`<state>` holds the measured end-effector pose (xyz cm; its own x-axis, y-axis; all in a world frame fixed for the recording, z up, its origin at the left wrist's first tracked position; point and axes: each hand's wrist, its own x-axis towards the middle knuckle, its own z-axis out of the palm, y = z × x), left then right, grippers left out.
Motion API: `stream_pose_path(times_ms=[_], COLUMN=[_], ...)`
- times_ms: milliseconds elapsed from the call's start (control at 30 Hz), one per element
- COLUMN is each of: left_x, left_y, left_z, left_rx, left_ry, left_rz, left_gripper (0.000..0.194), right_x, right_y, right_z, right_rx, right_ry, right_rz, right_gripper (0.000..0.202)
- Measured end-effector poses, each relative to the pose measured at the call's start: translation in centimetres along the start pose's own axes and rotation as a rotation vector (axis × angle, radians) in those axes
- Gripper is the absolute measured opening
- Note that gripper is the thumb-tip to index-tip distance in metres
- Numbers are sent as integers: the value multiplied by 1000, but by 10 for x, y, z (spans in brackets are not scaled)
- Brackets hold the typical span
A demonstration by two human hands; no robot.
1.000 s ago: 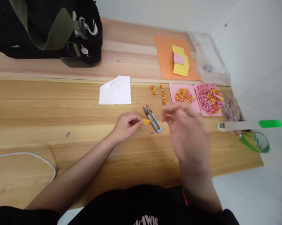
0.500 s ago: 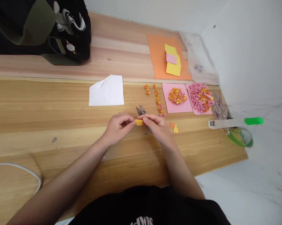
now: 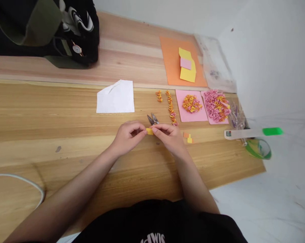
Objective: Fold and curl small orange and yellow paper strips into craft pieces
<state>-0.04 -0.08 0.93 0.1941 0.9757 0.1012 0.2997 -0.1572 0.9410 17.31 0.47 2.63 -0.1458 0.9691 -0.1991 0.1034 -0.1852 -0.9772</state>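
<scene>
- While the yellow strip (image 3: 149,131) spans both hands, light, even pressure suits it.
- Left hand (image 3: 128,138) pinches one end; right hand (image 3: 169,137), seemingly, the other.
- Keep fingertips off the nearby thread snips (image 3: 154,118).

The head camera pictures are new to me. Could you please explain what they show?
There is no robot here, only a person's two bare hands. Every picture comes from one camera worn on the head, looking forward and down. The left hand and right hand pinch a small yellow strip between them. On the table lie partly hidden snips, white paper and heaps of tiny colourful pieces on pink sheets. Farther back are an orange sheet and a black bag.
</scene>
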Motion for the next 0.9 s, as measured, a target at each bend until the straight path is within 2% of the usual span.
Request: stream_pose_path(times_ms=[467, 667, 900], left_x=[0, -1, 0], left_y=[1, 1, 1], left_z=[0, 0, 0], left_rx=[-1, 2, 4], left_ry=[-2, 5, 9], left_rz=[38, 36, 41], left_gripper=[21, 20, 20], right_x=[0, -1, -1], right_y=[2, -1, -1], right_z=[-1, -1, -2], right_rx=[-50, -23, -11], right_ry=[7, 36, -22], right_rz=[6, 71, 45], right_gripper=[19, 22, 19])
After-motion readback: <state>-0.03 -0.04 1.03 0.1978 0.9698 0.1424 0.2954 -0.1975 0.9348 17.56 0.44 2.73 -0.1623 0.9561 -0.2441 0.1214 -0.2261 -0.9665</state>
